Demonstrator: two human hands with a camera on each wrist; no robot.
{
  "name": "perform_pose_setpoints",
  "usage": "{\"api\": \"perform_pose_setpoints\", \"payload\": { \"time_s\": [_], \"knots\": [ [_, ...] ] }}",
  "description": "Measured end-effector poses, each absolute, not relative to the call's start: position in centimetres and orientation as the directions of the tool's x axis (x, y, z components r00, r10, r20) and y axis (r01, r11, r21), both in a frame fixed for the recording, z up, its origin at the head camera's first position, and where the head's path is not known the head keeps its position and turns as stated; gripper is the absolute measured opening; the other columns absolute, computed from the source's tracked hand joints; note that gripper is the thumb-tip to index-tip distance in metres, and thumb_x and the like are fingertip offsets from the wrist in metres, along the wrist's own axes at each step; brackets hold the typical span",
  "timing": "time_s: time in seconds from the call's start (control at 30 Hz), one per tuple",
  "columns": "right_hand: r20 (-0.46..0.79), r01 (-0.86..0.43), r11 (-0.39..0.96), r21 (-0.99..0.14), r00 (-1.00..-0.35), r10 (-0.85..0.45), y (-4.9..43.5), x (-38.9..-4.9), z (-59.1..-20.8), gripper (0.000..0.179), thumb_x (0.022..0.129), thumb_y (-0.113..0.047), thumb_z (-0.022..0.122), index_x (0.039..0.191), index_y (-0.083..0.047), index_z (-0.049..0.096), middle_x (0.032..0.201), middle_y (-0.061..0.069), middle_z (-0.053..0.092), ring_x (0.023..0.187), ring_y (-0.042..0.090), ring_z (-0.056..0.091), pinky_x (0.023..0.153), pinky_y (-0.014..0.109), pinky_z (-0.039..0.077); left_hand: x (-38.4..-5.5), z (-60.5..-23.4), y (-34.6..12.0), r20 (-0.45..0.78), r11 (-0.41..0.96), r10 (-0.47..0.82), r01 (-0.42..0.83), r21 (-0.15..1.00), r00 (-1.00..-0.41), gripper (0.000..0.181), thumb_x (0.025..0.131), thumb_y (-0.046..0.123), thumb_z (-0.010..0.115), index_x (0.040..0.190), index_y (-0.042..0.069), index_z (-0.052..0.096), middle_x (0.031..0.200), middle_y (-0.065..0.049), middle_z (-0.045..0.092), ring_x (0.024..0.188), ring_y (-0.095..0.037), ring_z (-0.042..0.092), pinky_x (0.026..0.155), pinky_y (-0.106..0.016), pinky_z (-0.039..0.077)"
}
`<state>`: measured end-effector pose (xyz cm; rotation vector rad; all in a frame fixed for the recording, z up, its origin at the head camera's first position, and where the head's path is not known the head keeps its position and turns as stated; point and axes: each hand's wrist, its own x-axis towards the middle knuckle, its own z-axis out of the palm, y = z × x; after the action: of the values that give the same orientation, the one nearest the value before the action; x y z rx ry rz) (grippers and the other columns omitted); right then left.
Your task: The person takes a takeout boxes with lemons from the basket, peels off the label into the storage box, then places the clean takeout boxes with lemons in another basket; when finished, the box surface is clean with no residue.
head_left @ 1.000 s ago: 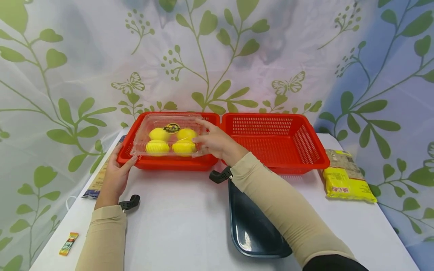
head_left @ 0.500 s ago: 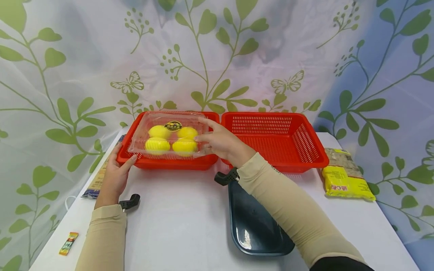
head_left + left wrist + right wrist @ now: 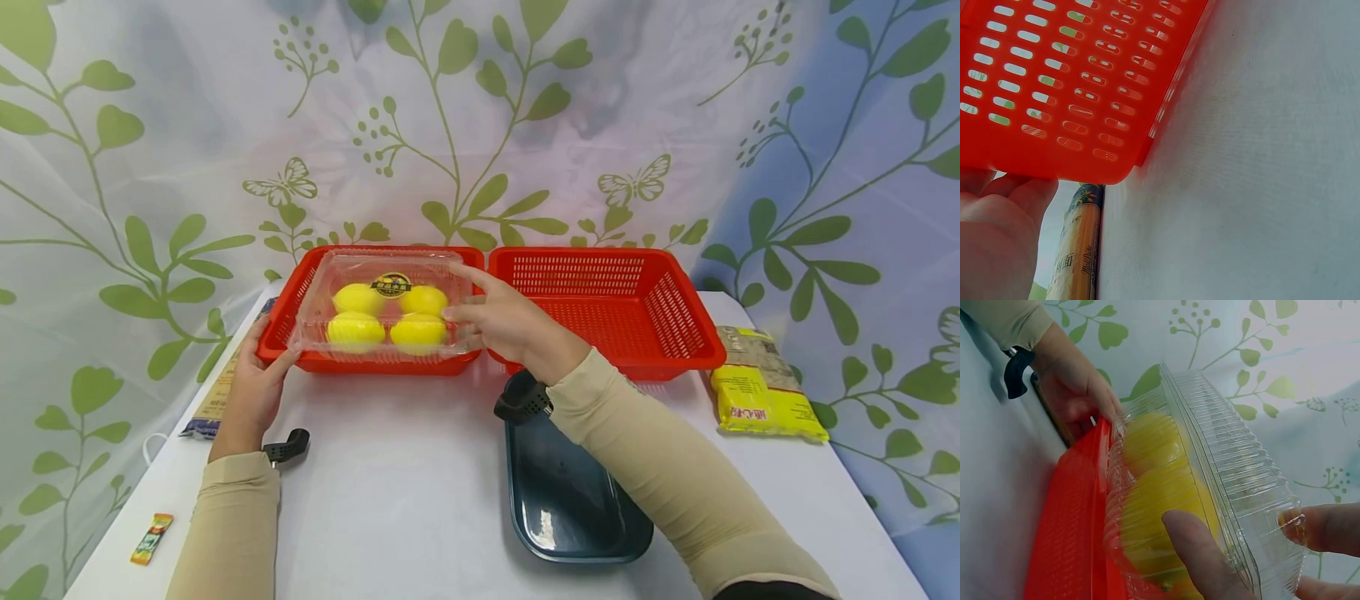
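A clear plastic clamshell box [image 3: 318,296] with several lemons [image 3: 356,330] and a black-and-gold label sits over the left red plastic basket [image 3: 360,364]. My right hand [image 3: 510,321] grips the box by its right end. In the right wrist view the thumb [image 3: 1200,556] presses the near side of the clear shell [image 3: 1235,456], with fingers on the lid side. My left hand [image 3: 258,383] holds the basket's front left corner, thumb at the front and fingers along the left side. The left wrist view shows those fingers [image 3: 1029,194] against the rim of the perforated basket [image 3: 1104,169].
A second red basket [image 3: 660,360] stands to the right. Before it lies a dark blue tray [image 3: 570,492], partly under my right forearm. A yellow bag [image 3: 757,396] is at the right edge, a long packet [image 3: 217,400] at the left, and a small sachet [image 3: 152,538] near the front left.
My right hand and the clamshell box with its lemons have shifted right and slightly toward me. The left hand and the basket under it have stayed in place.
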<state>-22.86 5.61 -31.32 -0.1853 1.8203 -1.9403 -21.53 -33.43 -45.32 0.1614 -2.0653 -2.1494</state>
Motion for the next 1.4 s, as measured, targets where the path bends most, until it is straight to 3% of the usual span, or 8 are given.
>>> {"api": "perform_pose_setpoints", "payload": {
  "time_s": [0.43, 0.73, 1.13, 1.4],
  "knots": [
    [-0.208, 0.211, 0.041, -0.977, -0.875, -0.436, 7.0, -20.2, -31.4, 0.08, 0.099, -0.007, 0.074, 0.162, -0.042, 0.039, 0.146, 0.016, 0.05, 0.115, 0.037, 0.066, 0.088, 0.044, 0.061, -21.6, -45.2, -33.4, 0.03, -0.016, -0.179, 0.033, 0.999, -0.983, 0.098, 0.097, 0.033, 0.078, 0.17, 0.033, 0.013, 0.169, -0.009, 0.021, 0.152, -0.027, 0.027, 0.107, -0.023, 0.043],
    [-0.196, 0.18, 0.079, -0.98, -0.879, -0.435, 7.7, -18.7, -31.7, 0.078, 0.099, -0.009, 0.074, 0.161, -0.043, 0.041, 0.153, 0.015, 0.043, 0.128, 0.037, 0.056, 0.091, 0.043, 0.06, -21.4, -45.1, -33.4, 0.029, -0.009, -0.188, 0.031, 0.999, -0.982, 0.096, 0.097, 0.032, 0.079, 0.17, 0.035, 0.015, 0.169, -0.008, 0.023, 0.152, -0.028, 0.028, 0.105, -0.023, 0.045],
    [-0.174, 0.194, 0.01, -0.981, -0.851, -0.496, 8.2, -16.4, -32.4, 0.081, 0.099, -0.005, 0.074, 0.163, -0.037, 0.037, 0.153, 0.017, 0.043, 0.117, 0.039, 0.063, 0.087, 0.048, 0.061, -21.0, -45.2, -33.6, 0.006, 0.057, -0.2, -0.006, 0.998, -0.98, 0.098, 0.095, 0.043, 0.079, 0.169, 0.039, 0.015, 0.17, -0.01, 0.025, 0.152, -0.033, 0.029, 0.098, -0.02, 0.049],
    [-0.178, 0.187, 0.031, -0.982, -0.851, -0.494, 8.4, -14.8, -33.0, 0.081, 0.099, -0.005, 0.073, 0.163, -0.039, 0.037, 0.155, 0.015, 0.042, 0.121, 0.037, 0.061, 0.088, 0.049, 0.061, -21.1, -45.1, -33.4, 0.012, 0.058, -0.2, 0.0, 0.998, -0.98, 0.099, 0.096, 0.041, 0.078, 0.17, 0.036, 0.013, 0.169, -0.009, 0.027, 0.151, -0.031, 0.032, 0.101, -0.021, 0.048]
  ]
}}
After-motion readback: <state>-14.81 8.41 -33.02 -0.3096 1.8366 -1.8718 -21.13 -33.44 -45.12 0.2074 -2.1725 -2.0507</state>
